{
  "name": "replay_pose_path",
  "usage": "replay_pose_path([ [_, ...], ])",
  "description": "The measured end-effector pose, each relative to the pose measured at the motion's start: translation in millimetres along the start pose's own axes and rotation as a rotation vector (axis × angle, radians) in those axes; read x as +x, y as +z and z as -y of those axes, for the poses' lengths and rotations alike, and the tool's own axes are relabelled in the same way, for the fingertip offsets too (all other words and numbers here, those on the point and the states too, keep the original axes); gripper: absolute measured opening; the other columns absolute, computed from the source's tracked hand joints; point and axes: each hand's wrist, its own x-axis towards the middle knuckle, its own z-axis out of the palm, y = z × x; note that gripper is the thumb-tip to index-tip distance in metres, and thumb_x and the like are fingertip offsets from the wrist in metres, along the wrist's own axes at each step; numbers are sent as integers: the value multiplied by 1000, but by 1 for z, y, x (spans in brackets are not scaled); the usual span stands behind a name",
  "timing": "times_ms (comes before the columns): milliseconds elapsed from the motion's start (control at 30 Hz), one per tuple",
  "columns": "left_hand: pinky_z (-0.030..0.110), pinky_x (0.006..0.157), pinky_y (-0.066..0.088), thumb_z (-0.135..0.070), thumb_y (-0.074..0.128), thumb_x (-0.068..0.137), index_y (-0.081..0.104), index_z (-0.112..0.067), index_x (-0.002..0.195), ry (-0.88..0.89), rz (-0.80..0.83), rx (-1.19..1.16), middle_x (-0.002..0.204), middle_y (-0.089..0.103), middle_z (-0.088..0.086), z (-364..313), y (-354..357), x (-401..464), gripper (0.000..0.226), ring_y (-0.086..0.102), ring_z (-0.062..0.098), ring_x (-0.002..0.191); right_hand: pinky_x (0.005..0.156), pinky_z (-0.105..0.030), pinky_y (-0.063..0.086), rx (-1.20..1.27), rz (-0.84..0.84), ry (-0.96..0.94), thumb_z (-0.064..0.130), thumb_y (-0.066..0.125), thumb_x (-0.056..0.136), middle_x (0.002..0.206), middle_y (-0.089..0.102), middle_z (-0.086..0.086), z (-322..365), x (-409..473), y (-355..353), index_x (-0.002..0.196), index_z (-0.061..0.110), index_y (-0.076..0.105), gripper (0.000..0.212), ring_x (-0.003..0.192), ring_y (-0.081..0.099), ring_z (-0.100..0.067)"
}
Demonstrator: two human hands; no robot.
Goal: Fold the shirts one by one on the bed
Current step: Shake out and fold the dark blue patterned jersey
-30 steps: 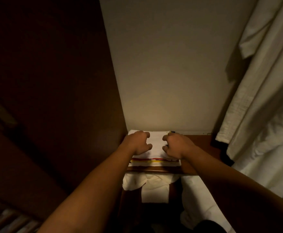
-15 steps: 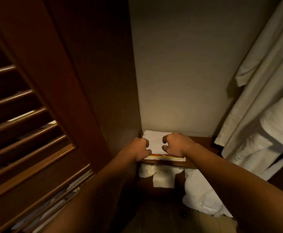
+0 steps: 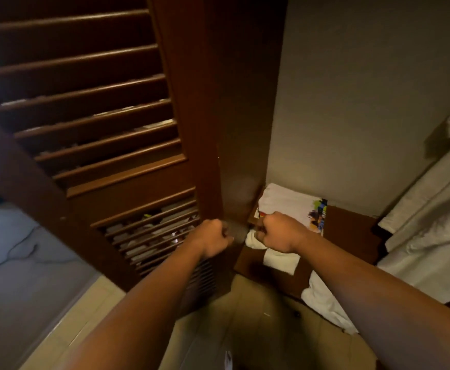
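Now both fists are curled. The right hand [image 3: 278, 232] seems to hold nothing, its knuckles over the shelf [image 3: 349, 225] edge, nearer the folded shirts [image 3: 288, 202] just beyond; the left hand [image 3: 213, 237] is by the door [image 3: 127, 166].

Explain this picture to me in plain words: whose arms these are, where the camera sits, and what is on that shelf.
No machine here: a person wears one camera on the head, looking forward and down, so both arms reach out from the bottom edge. The left hand is curled beside a louvred wooden door; whether it grips anything is unclear. The right hand has its fingers curled at the near edge of a stack of folded white shirts, one with a colourful print, on a wooden shelf. White cloth hangs below, and pale garments hang at the right.
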Motion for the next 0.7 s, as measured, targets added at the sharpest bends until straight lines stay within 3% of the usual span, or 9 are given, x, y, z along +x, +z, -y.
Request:
replay_pose_path([
  [133,34,82,53,-29,61,97,67,-19,95,-86,-31,-71,94,66,1,36,25,-49,11,63,17,90,70,-31,43,-9,58,-85,36,56,96,95,68,-8,34,-10,24,89,20,65,20,92,63,-30],
  [200,24,83,55,-23,62,98,65,-16,98,-133,-28,-176,95,65,0,57,34,-72,8,62,13,86,70,-30,39,-25,103,-131,33,56,97,83,61,0,56,-12,33,80,24,59,20,85,58,-23],
  [333,37,90,56,-28,62,98,65,-23,100,-249,-103,-249,98,67,-1,106,37,-114,6,65,13,91,74,-31,48,-35,179,-249,33,57,97,97,66,0,110,-1,55,100,22,70,18,94,63,-21],
  [467,25,72,53,-28,62,97,63,-26,92,-348,-168,-258,93,67,-2,160,38,-149,5,65,10,82,63,-28,44,-66,233,-372,36,55,99,84,60,10,169,19,80,91,31,63,12,81,60,-12],
  [533,19,65,45,-29,62,96,59,-29,90,-403,-189,-234,92,63,-5,187,43,-164,7,59,7,78,66,-29,49,-83,268,-416,37,54,100,88,62,9,197,27,90,95,30,63,12,81,60,-11],
  [700,23,78,53,-35,62,98,62,-26,117,-582,-202,-205,104,60,-6,270,47,-205,21,60,9,88,83,-37,56,-133,374,-548,36,55,101,99,63,6,286,54,120,116,25,65,21,89,62,-11],
])
